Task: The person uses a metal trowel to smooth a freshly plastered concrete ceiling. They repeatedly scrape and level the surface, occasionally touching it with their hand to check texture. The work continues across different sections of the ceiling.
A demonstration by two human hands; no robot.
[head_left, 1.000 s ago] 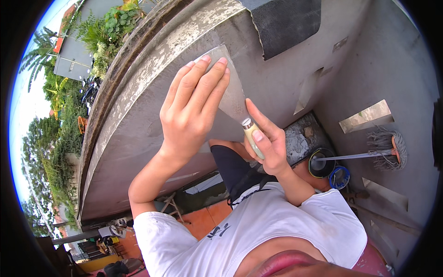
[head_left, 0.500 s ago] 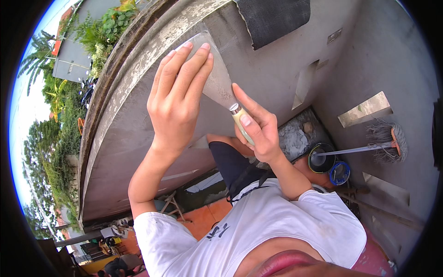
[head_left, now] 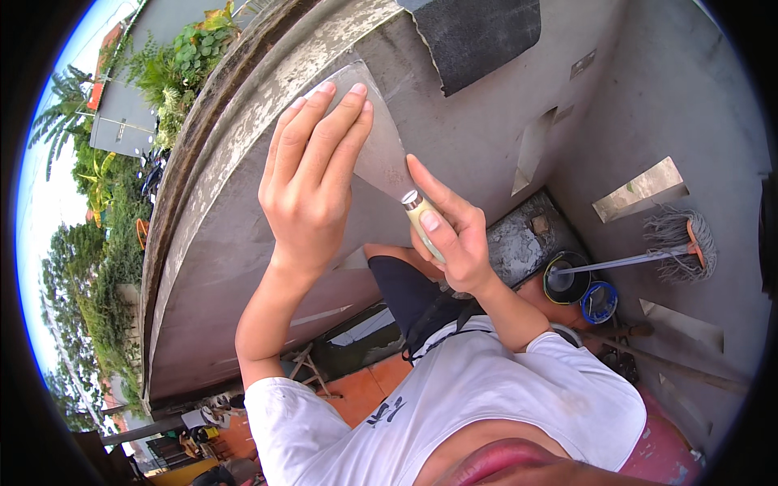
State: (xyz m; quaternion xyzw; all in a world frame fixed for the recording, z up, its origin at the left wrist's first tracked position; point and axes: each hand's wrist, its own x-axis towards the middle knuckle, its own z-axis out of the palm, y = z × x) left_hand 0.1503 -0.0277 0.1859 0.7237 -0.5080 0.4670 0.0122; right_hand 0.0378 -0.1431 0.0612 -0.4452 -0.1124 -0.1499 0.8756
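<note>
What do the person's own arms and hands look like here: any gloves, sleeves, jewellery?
Both hands are bare: no gloves, rings or watch show on the left hand or the right hand. The forearms are uncovered up to short white T-shirt sleeves, and the shirt has a small dark marking on the chest.

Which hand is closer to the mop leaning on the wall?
The right hand is closer: it grips the putty knife handle, between the left hand and the mop. The left hand presses the blade, farther away.
</note>
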